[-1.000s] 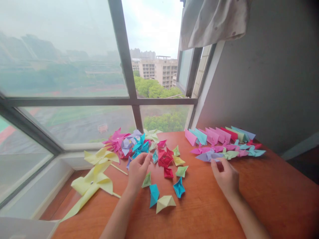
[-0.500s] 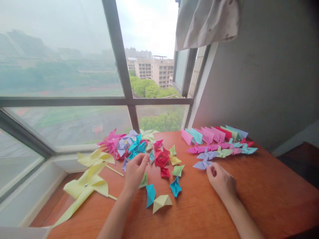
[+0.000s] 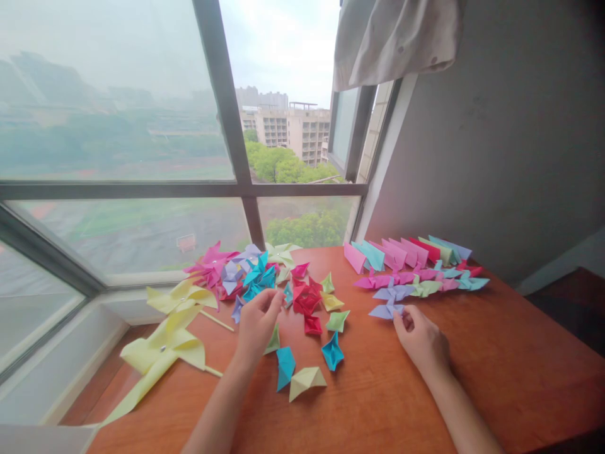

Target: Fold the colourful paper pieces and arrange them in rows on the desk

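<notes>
My right hand (image 3: pixel 422 340) pinches the near end of a purple paper crane (image 3: pixel 382 311) on the right of the table. Just behind it sits another purple crane (image 3: pixel 393 292). On the other side, my left hand (image 3: pixel 258 318) is closed, thumb against fingers, over the small folded paper shapes. A little teal folded piece (image 3: pixel 288 294) shows right at its fingertips; whether the fingers grip it I cannot tell. Red folded pieces (image 3: pixel 307 296) lie close to the right of that hand. Nearer me are a blue star-like piece (image 3: pixel 333 352) and a pale yellow one (image 3: pixel 307 382).
Yellow pinwheels (image 3: pixel 163 348) on sticks lie at the left, with a pink pinwheel (image 3: pixel 213 261) behind them. A row of folded paper planes (image 3: pixel 392 255) stands along the back right, several cranes before it. Windows (image 3: pixel 302 221) border the wooden table (image 3: pixel 378 403).
Almost nothing differs. The view has shifted very slightly, and both hands keep their closed pose in the same places.
</notes>
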Available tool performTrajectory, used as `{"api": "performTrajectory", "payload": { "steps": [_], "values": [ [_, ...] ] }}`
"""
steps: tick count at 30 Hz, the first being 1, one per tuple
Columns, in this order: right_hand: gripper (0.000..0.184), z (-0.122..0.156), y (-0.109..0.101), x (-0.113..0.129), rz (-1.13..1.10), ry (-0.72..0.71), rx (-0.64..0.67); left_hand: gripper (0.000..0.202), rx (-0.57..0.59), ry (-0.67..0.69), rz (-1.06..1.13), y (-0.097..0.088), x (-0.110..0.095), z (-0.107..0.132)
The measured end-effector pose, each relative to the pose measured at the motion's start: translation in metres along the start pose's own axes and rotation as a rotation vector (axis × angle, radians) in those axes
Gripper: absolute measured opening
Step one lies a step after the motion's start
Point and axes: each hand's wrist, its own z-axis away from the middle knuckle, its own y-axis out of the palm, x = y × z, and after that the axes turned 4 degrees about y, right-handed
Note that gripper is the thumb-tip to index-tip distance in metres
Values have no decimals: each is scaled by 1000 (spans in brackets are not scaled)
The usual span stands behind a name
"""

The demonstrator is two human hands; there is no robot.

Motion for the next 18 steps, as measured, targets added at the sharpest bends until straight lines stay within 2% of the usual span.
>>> {"api": "performTrajectory", "payload": {
  "steps": [8,18],
  "values": [
    [22,0,0,1,67,27,37,33,-3,-5,31,-2,1,-1],
    [23,-3,4,-2,8,-45,3,35,3,6,11,-2,1,-1]
  ]
}}
